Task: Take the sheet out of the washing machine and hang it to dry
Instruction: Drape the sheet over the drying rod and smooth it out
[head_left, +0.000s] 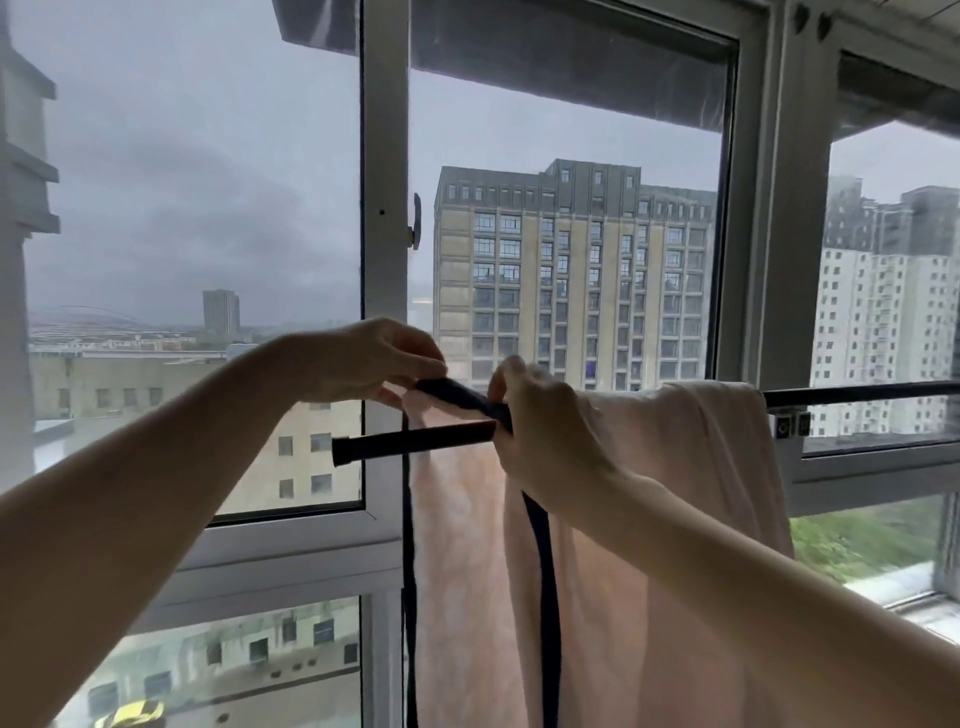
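A pale pink sheet (685, 519) with a dark navy border hangs over a black horizontal rail (410, 441) in front of the window. My left hand (363, 358) pinches the sheet's dark border at the top, left of the rail's covered part. My right hand (550, 431) grips the same dark border where it crosses the rail, fingers curled round the cloth. The border (543, 597) runs down from my right hand. The rail's left end sticks out bare, and its right part (857, 393) shows past the sheet.
White window frames (384, 208) stand right behind the rail, with a handle (415, 228) on the middle post. A bracket (789, 423) fixes the rail to the right frame. Tall buildings lie outside the glass.
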